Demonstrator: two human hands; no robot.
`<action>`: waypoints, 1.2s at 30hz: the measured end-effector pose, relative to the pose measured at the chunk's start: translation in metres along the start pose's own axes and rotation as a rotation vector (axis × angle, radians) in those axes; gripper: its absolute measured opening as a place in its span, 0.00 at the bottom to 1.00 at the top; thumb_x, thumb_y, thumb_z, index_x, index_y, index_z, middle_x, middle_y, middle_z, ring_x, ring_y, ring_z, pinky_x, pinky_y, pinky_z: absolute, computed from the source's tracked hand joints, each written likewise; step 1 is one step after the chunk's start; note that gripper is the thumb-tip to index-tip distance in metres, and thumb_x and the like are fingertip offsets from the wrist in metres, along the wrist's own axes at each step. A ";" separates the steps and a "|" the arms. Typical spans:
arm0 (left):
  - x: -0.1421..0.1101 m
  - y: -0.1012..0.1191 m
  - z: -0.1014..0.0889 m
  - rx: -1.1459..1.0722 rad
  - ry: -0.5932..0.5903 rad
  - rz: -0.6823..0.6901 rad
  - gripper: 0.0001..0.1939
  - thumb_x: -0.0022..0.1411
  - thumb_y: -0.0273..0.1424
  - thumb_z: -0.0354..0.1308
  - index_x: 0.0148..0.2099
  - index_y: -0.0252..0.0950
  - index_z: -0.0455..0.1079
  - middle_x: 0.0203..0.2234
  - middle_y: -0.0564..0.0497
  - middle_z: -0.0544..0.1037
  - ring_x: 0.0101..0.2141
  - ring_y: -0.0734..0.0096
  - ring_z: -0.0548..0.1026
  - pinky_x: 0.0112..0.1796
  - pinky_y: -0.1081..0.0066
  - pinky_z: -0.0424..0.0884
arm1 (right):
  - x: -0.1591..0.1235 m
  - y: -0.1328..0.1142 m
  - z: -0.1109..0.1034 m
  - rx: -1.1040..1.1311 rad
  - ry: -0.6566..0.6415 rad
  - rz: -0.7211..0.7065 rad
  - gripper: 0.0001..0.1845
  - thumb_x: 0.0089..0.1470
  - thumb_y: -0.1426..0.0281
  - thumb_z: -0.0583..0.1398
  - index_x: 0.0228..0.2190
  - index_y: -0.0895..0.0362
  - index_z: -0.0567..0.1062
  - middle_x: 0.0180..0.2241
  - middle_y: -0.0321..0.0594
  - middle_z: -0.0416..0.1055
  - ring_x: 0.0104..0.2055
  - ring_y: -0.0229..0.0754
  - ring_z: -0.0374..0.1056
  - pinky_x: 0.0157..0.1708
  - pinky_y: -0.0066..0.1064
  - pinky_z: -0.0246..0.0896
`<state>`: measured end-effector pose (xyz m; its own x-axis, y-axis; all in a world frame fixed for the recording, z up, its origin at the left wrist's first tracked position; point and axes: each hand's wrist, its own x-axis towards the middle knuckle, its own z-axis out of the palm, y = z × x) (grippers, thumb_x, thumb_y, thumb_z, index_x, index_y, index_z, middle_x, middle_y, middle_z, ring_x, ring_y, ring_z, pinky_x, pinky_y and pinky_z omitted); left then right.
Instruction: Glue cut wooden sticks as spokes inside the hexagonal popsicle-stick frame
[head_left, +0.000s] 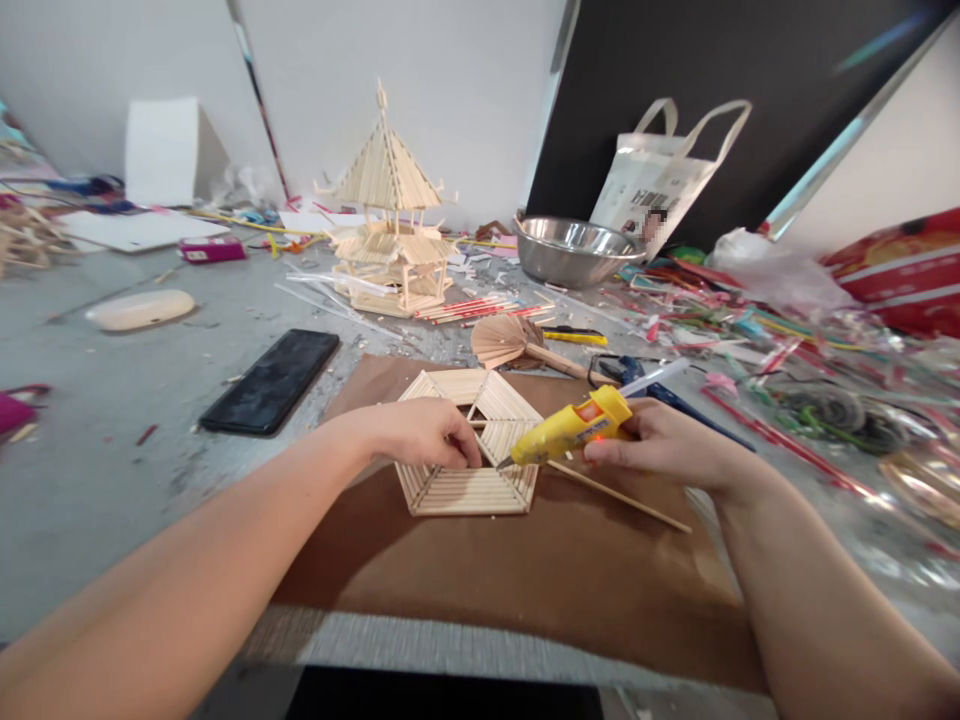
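A hexagonal panel of thin wooden sticks lies on a brown sheet. My left hand rests over its left half, with fingers curled down at the middle; whatever they pinch is hidden. My right hand is wrapped round a yellow hot glue gun, whose nozzle points left at the panel's centre. A clear glue stick juts from the gun's back end. One loose wooden stick lies at the panel's right, under the gun.
Behind stands a stick-built pavilion model. A black phone lies left, a fan-shaped brown piece and a yellow cutter lie ahead. Farther back are a metal bowl and a white bag. Tangled scraps cover the right.
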<state>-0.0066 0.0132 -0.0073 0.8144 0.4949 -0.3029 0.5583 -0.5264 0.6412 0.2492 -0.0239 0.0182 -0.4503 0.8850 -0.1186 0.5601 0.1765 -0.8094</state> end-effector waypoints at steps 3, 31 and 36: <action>0.000 0.000 0.000 -0.001 0.001 -0.005 0.14 0.49 0.27 0.51 0.39 0.37 0.70 0.33 0.54 0.75 0.32 0.77 0.71 0.33 0.80 0.62 | 0.000 -0.001 0.000 0.002 -0.022 -0.022 0.09 0.38 0.68 0.61 0.27 0.55 0.75 0.23 0.35 0.70 0.23 0.35 0.63 0.22 0.25 0.59; 0.000 0.000 0.001 0.002 0.011 -0.009 0.14 0.48 0.26 0.51 0.38 0.37 0.71 0.32 0.55 0.76 0.31 0.78 0.71 0.32 0.81 0.62 | -0.001 -0.002 0.002 0.038 -0.057 -0.057 0.10 0.40 0.69 0.60 0.30 0.53 0.74 0.28 0.35 0.72 0.29 0.39 0.65 0.30 0.30 0.62; 0.000 0.001 0.000 0.001 0.011 -0.002 0.14 0.48 0.26 0.51 0.39 0.37 0.71 0.33 0.54 0.76 0.32 0.78 0.71 0.33 0.81 0.62 | -0.002 -0.002 0.002 0.046 -0.062 -0.062 0.09 0.40 0.70 0.60 0.30 0.52 0.74 0.28 0.34 0.71 0.28 0.38 0.65 0.28 0.28 0.61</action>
<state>-0.0063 0.0125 -0.0065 0.8117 0.5035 -0.2960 0.5599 -0.5261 0.6402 0.2474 -0.0266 0.0188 -0.5263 0.8442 -0.1015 0.4976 0.2090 -0.8418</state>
